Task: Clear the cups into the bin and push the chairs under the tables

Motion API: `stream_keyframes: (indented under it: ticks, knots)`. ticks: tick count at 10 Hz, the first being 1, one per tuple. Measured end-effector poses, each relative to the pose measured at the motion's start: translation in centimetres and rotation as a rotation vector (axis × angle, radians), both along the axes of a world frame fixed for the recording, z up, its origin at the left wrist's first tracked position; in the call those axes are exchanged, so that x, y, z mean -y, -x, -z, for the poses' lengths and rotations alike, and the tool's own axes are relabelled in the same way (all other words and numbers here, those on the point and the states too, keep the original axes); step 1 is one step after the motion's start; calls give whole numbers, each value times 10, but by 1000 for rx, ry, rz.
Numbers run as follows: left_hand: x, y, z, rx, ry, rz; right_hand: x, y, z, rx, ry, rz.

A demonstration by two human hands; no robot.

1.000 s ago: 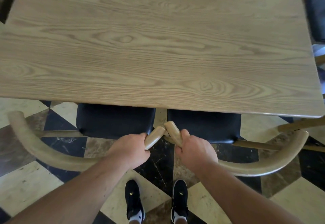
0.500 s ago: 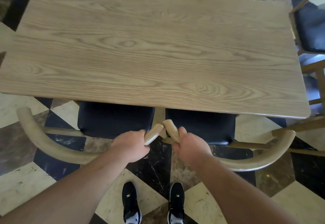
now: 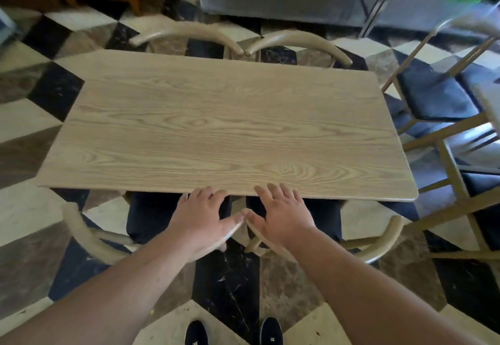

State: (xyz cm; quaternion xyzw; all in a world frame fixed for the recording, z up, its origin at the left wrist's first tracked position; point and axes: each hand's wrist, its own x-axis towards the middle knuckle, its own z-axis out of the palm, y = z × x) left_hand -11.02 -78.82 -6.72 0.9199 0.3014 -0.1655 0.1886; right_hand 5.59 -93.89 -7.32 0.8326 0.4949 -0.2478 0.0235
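Chairs sit tucked under the near edge of the wooden bench (image 3: 224, 128): the left chair (image 3: 89, 236) and the right chair (image 3: 378, 244) side by side, dark seats partly beneath the top, curved backrests meeting in the middle. Left hand (image 3: 201, 223) and right hand (image 3: 281, 218) hover flat over that meeting point, fingers (image 3: 208, 194) spread wide and gripping nothing, thumbs nearly touching. Two more chairs (image 3: 189, 32) stand pushed in at the far edge, and no cups or bin can be seen.

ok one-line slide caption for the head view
Both hands, left hand and right hand, open above two chairs tucked under a bare wooden table.
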Motion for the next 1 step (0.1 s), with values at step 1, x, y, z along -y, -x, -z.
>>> stream_keyframes:
  ticks: [1]
  knots:
    - [-7, -2, -31, 0, -82, 22, -6, 1, -32, 19, -38, -5]
